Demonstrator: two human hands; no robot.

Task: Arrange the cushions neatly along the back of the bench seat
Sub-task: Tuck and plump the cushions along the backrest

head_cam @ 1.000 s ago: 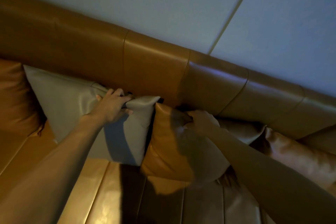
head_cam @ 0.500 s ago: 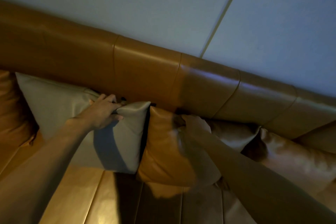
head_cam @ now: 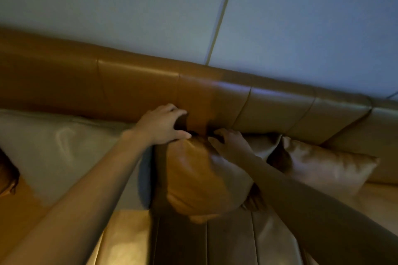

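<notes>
Tan cushion (head_cam: 193,174) stood upright against the bench backrest (head_cam: 137,90), between grey cushion (head_cam: 64,153) and a bronze cushion (head_cam: 323,163). Left hand (head_cam: 161,125) spread open at its top left corner, right hand (head_cam: 230,144) pressed on top; grip unclear for both.

Glossy leather-look tan cushion (head_cam: 193,178), smooth padded backrest (head_cam: 137,90), matt wall (head_cam: 107,6)

Two bare forearms entered from the bottom of the frame, with no sleeve, watch or bracelet visible on either. The left hand (head_cam: 160,125), at centre frame, and the right hand (head_cam: 229,143), just right of it, were ungloved, their fingers slightly blurred in dim light.
</notes>
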